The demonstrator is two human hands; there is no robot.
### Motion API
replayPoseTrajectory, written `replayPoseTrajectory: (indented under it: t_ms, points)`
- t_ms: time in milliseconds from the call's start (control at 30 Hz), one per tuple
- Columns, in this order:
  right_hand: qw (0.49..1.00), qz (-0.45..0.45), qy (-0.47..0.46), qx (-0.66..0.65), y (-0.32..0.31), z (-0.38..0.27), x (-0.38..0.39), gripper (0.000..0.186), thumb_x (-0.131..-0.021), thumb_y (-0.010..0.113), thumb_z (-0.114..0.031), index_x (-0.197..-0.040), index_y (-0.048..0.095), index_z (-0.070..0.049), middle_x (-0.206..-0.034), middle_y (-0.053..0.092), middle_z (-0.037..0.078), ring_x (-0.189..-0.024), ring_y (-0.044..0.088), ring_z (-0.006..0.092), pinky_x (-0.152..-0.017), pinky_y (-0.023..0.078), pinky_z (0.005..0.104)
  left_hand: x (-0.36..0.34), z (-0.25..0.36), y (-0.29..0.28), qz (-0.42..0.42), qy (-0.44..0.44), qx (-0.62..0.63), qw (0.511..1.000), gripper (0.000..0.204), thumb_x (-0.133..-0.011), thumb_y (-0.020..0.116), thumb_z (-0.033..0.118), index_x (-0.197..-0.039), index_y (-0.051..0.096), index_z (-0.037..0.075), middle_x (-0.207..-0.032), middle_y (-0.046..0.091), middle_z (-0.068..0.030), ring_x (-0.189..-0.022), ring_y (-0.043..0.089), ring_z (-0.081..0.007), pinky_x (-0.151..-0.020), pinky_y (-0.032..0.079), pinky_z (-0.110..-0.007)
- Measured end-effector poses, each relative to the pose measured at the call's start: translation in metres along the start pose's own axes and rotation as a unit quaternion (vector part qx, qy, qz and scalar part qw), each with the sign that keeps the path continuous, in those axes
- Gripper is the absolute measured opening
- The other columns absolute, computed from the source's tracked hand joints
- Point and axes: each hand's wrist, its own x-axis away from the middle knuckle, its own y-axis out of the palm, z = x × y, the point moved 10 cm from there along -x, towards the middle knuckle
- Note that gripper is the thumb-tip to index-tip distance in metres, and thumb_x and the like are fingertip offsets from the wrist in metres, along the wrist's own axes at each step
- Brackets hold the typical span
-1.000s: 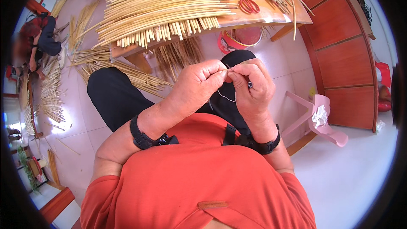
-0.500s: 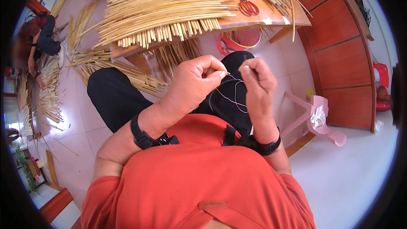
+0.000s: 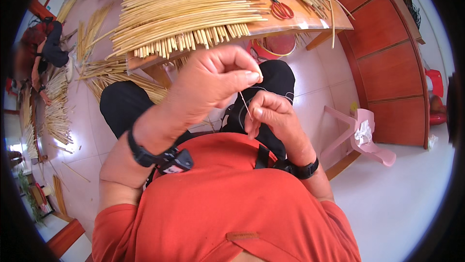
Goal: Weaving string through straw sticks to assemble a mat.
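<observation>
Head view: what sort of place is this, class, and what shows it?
Probably an indoor craft workshop: cut stalks cover much of the table, scissors lie beside them, and more stalks are spread on the tiled floor.

Head view, one: left unit of a head-worn fisheye pair. Looks steeply down from above the red shirt (image 3: 232, 199). Left hand (image 3: 211, 76) and right hand (image 3: 274, 115) at close range, mid-frame; table (image 3: 304, 15) farther off, at top; straight edges bowed.
</observation>
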Motion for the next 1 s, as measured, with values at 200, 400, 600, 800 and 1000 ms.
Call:
replayPoseTrajectory:
  t_ms: [200, 400, 600, 800, 1000]
  points:
    - [0.99, -0.113, -0.062, 0.059, 0.012, -0.01, 0.034, 0.018, -0.091, 0.059, -0.012, -0.078, 0.057, -0.001, -0.068, 0.056, 0.003, -0.059, 0.054, 0.009, -0.054, 0.044, 0.0217, 0.064, 0.087, 0.017, -0.196, 0.092, -0.074, 0.973, 0.006, -0.084, 0.064, 0.008, -0.09, 0.065, 0.005, -0.076, 0.06, 0.0007, -0.057, 0.047, -0.0055, -0.048, 0.036, -0.02]
    - [0.982, -0.189, -0.009, 0.024, 0.02, 0.007, 0.049, 0.02, -0.085, 0.066, -0.013, -0.072, 0.061, 0.003, -0.061, 0.057, 0.009, -0.048, 0.052, 0.0148, -0.043, 0.039, 0.0268, 0.115, 0.078, 0.07, -0.369, 0.174, -0.129, 0.904, 0.01, -0.083, 0.065, 0.011, -0.093, 0.066, 0.008, -0.081, 0.062, -0.0011, -0.062, 0.053, -0.0112, -0.053, 0.04, -0.024]
    - [0.968, -0.243, -0.024, 0.051, 0.028, 0.017, 0.046, 0.014, -0.085, 0.066, -0.011, -0.077, 0.062, 0.001, -0.069, 0.059, 0.004, -0.055, 0.053, 0.008, -0.045, 0.04, 0.0218, 0.115, 0.075, 0.105, -0.393, 0.262, -0.07, 0.879, 0.014, -0.082, 0.066, 0.014, -0.096, 0.067, 0.011, -0.086, 0.064, -0.0028, -0.068, 0.058, -0.0169, -0.058, 0.044, -0.028]
    - [0.975, -0.215, 0.014, 0.057, 0.018, 0.021, 0.047, 0.018, -0.086, 0.065, -0.013, -0.075, 0.061, 0.0, -0.067, 0.057, 0.004, -0.05, 0.05, 0.0085, -0.043, 0.039, 0.0223, 0.116, 0.053, 0.096, -0.334, 0.296, 0.081, 0.891, 0.019, -0.081, 0.068, 0.018, -0.099, 0.068, 0.013, -0.091, 0.065, -0.0037, -0.076, 0.063, -0.0212, -0.065, 0.048, -0.031]
    - [0.973, -0.225, -0.002, 0.059, 0.023, 0.024, 0.043, 0.018, -0.085, 0.067, -0.014, -0.074, 0.061, 0.0, -0.067, 0.058, 0.004, -0.05, 0.05, 0.0088, -0.044, 0.038, 0.0221, 0.099, 0.034, 0.099, -0.05, 0.346, 0.148, 0.925, 0.02, -0.081, 0.07, 0.02, -0.096, 0.066, 0.008, -0.09, 0.065, -0.006, -0.082, 0.063, -0.0224, -0.072, 0.049, -0.031]
